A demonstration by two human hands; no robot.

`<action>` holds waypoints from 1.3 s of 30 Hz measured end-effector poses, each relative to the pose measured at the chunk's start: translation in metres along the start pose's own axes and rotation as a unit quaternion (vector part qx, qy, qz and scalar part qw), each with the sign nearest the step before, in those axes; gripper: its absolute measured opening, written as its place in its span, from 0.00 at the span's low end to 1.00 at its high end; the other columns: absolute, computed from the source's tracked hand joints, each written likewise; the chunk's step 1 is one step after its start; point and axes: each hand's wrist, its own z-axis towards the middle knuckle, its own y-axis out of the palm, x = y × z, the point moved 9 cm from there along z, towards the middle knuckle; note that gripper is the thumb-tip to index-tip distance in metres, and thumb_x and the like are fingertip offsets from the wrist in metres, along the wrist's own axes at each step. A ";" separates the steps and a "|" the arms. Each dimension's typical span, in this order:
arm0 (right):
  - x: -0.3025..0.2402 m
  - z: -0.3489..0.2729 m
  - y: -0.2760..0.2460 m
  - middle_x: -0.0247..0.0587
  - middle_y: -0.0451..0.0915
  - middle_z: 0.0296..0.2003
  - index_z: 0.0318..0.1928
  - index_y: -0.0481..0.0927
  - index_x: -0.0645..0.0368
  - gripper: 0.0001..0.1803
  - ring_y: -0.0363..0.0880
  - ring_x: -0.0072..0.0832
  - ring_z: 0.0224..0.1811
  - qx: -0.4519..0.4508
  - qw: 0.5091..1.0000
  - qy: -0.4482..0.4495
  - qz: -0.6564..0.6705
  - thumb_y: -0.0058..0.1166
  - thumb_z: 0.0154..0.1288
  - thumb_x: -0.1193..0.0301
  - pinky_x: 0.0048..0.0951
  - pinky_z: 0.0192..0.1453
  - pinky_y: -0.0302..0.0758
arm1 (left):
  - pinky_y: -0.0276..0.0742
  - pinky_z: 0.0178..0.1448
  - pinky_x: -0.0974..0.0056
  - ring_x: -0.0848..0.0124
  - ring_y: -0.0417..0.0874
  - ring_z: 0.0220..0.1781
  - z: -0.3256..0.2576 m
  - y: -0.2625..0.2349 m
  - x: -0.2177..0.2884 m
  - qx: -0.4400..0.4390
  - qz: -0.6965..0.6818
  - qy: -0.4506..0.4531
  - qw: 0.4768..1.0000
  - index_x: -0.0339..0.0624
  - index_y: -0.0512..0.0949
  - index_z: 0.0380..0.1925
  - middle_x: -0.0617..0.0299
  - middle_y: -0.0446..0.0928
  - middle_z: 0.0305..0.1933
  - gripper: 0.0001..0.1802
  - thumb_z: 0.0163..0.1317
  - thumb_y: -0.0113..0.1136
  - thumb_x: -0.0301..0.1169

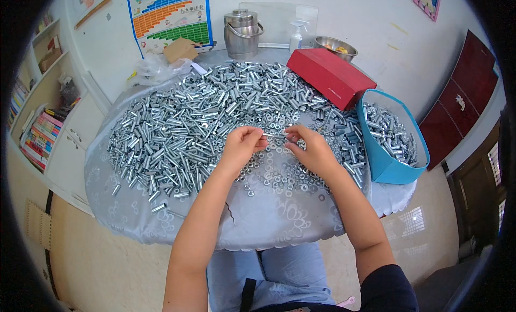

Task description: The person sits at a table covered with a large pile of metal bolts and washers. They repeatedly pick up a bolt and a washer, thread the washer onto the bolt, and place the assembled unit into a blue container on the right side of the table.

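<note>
Pinched between thumb and fingertips, the left hand [242,146] holds one end of a slim metal rod [274,135]; the right hand [314,150] brackets the other end, thumb and forefinger a narrow gap apart, though whether they close on it is too small to tell. The rod lies nearly level between the two hands, above the near edge of a broad heap of metal tubes [231,105]. Below and between the wrists, washers [288,194] and nuts [250,193] lie scattered on the pale cloth [258,223]. To the right stand a blue bin [398,175], partly filled with metal pieces, and a red box [330,75]. Handling, as judged from appearance: the rod should be light, rigid and hard to damage, its bright, smooth surface apt to slip or roll under loose fingers. Its slenderness favours a fingertip pinch over a full-palm grasp; the most secure hold is probably just in from either end, with the pads set opposite each other across the shaft and the tip left uncovered
</note>
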 end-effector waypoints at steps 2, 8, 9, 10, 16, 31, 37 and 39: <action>0.001 -0.001 0.001 0.46 0.79 0.34 0.43 0.74 0.61 0.16 0.79 0.37 0.37 -0.009 1.000 0.004 0.000 0.58 0.51 0.74 0.34 0.40 0.74 | 0.79 0.45 0.65 0.70 0.79 0.37 -0.001 0.004 0.000 -0.012 -0.005 -0.011 1.000 0.31 0.73 0.39 0.56 0.76 0.35 0.13 0.63 0.51 0.32; -0.003 0.000 0.003 0.45 0.79 0.34 0.43 0.74 0.62 0.16 0.78 0.35 0.37 -0.019 1.000 -0.007 0.015 0.58 0.51 0.75 0.32 0.42 0.73 | 0.79 0.45 0.66 0.71 0.79 0.37 -0.005 0.009 0.001 -0.016 -0.002 -0.027 0.999 0.32 0.73 0.39 0.57 0.76 0.35 0.13 0.63 0.51 0.32; -0.003 0.000 0.004 0.45 0.79 0.34 0.44 0.74 0.62 0.17 0.78 0.33 0.37 -0.023 1.000 -0.003 0.013 0.58 0.52 0.75 0.30 0.43 0.73 | 0.79 0.45 0.66 0.71 0.79 0.37 -0.004 0.007 0.000 -0.012 -0.009 -0.027 1.000 0.32 0.73 0.39 0.57 0.76 0.35 0.12 0.62 0.51 0.32; -0.002 0.000 0.004 0.44 0.78 0.34 0.44 0.74 0.63 0.17 0.78 0.31 0.37 -0.027 1.000 0.002 0.012 0.59 0.52 0.76 0.28 0.44 0.73 | 0.79 0.45 0.66 0.71 0.79 0.37 -0.004 0.005 0.000 -0.009 -0.017 -0.027 0.999 0.32 0.73 0.39 0.57 0.76 0.35 0.12 0.62 0.51 0.32; 0.001 0.000 0.001 0.46 0.79 0.33 0.43 0.74 0.61 0.17 0.79 0.38 0.36 0.001 1.000 -0.006 0.008 0.57 0.51 0.74 0.34 0.40 0.74 | 0.79 0.44 0.66 0.71 0.79 0.36 -0.001 -0.004 0.001 0.017 -0.012 -0.013 1.000 0.32 0.74 0.38 0.56 0.77 0.35 0.12 0.62 0.51 0.31; -0.026 -0.003 0.001 0.42 0.79 0.37 0.41 0.76 0.59 0.13 0.76 0.37 0.40 -0.022 0.996 -0.080 -0.018 0.56 0.52 0.74 0.36 0.48 0.68 | 0.77 0.43 0.70 0.73 0.79 0.37 -0.009 0.025 -0.011 -0.097 0.055 -0.061 0.992 0.35 0.73 0.42 0.60 0.77 0.37 0.13 0.63 0.53 0.34; -0.031 -0.004 0.000 0.40 0.78 0.36 0.40 0.76 0.58 0.13 0.75 0.38 0.39 -0.018 0.993 -0.112 -0.032 0.56 0.51 0.75 0.36 0.46 0.68 | 0.77 0.43 0.71 0.75 0.79 0.37 -0.009 0.029 -0.017 -0.115 0.050 -0.058 0.990 0.36 0.73 0.42 0.61 0.77 0.37 0.13 0.63 0.53 0.34; -0.034 -0.003 0.000 0.40 0.78 0.36 0.40 0.76 0.58 0.13 0.75 0.38 0.38 -0.015 0.992 -0.121 -0.028 0.55 0.52 0.75 0.36 0.46 0.68 | 0.77 0.43 0.71 0.75 0.79 0.37 -0.010 0.030 -0.018 -0.120 0.045 -0.065 0.990 0.35 0.73 0.42 0.61 0.76 0.37 0.13 0.63 0.53 0.34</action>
